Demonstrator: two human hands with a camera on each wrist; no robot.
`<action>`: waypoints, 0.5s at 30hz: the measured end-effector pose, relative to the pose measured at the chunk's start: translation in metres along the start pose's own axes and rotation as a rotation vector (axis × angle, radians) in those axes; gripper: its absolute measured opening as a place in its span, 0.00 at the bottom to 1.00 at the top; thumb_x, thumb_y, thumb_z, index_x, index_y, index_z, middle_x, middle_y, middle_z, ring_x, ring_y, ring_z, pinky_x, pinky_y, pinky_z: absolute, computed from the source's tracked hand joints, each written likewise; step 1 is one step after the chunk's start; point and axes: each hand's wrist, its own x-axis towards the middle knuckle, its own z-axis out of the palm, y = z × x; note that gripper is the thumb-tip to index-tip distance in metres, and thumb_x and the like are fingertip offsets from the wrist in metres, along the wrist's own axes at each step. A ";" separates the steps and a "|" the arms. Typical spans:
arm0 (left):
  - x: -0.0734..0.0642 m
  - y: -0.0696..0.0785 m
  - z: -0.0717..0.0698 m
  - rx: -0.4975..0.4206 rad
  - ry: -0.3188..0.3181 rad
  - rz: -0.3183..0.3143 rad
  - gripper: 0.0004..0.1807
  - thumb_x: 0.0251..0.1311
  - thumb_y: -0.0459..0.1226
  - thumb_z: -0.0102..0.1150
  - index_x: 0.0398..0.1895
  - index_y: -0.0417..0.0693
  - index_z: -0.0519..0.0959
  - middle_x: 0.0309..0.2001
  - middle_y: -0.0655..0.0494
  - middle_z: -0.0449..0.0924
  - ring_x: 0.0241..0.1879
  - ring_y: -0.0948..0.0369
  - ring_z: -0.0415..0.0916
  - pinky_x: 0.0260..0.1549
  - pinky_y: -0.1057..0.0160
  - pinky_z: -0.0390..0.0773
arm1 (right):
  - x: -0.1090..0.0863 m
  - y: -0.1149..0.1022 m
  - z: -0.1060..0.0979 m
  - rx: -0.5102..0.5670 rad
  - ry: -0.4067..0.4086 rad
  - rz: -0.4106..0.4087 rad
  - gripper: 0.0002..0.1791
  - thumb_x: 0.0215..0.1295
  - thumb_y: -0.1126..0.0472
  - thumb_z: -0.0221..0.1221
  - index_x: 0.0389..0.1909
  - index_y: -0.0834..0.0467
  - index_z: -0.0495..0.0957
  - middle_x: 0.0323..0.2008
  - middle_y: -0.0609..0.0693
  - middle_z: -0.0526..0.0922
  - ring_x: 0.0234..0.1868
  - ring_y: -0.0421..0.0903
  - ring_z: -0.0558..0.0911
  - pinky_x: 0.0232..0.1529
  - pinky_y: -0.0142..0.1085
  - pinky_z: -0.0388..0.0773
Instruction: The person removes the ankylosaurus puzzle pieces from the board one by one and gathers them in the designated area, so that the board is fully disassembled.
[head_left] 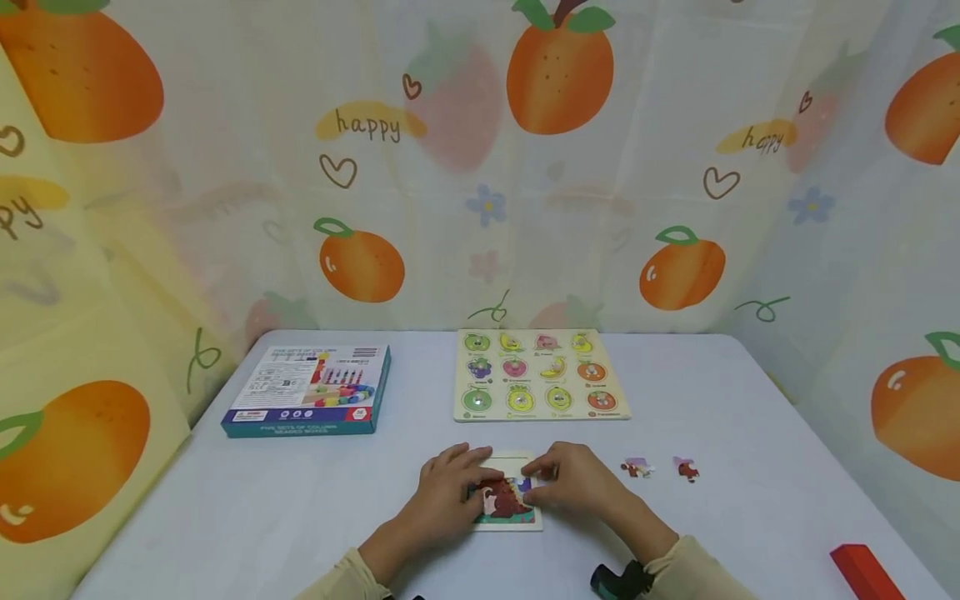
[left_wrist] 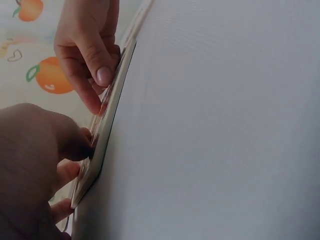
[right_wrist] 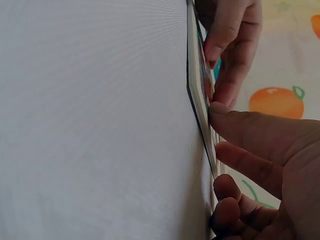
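A small puzzle board (head_left: 506, 526) with a pale frame lies on the table in the head view, its picture showing a reddish-brown animal. My left hand (head_left: 447, 493) rests over its left side, fingers spread, with thumb and index finger touching the picture. From the right, my right hand (head_left: 579, 481) pinches a purplish puzzle piece (head_left: 524, 483) at the picture's right edge between thumb and index finger. Those fingertips partly hide the piece. Both wrist views show the board edge-on, with the right thumb (right_wrist: 235, 117) on its face.
Two loose puzzle pieces (head_left: 637, 467) lie right of my right hand. Behind the board is a fruit peg board (head_left: 542, 414); a boxed bead set (head_left: 300, 427) sits back left. A red block (head_left: 866, 572) stands near the right front edge. Fruit-print curtains surround the table.
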 end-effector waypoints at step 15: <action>0.001 0.002 0.010 0.030 0.094 -0.020 0.18 0.53 0.53 0.70 0.48 0.65 0.85 0.64 0.61 0.72 0.67 0.49 0.59 0.57 0.36 0.56 | -0.003 0.005 -0.003 0.047 -0.050 -0.064 0.13 0.52 0.55 0.74 0.39 0.51 0.86 0.30 0.39 0.78 0.31 0.37 0.73 0.32 0.33 0.72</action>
